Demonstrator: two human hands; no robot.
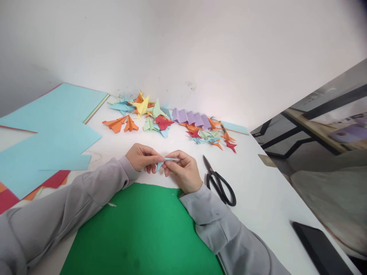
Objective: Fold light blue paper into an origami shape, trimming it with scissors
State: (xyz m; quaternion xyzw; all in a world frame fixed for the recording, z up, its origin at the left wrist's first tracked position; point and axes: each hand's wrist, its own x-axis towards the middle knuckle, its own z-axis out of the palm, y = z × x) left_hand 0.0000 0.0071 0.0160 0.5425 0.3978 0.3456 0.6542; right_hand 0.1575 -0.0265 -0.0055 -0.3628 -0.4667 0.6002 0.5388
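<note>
A small folded piece of light-blue paper (159, 165) is held between my two hands, just past the far edge of a green sheet (143, 225). My left hand (143, 157) pinches it from the left with thumb and forefinger. From the right, my right hand (185, 170) grips its other end, fingers closed round it. Part of the paper is hidden by my fingers. Black-handled scissors (219, 181) lie to the right of my right hand, blades pointing away from me.
Folded paper shapes in several colours (142, 107) lie along the wall, beside a purple pleated strip (190, 117). Large light-blue sheets (54, 141) cover the left side. A dark phone-like slab (321, 244) rests near the table's right edge.
</note>
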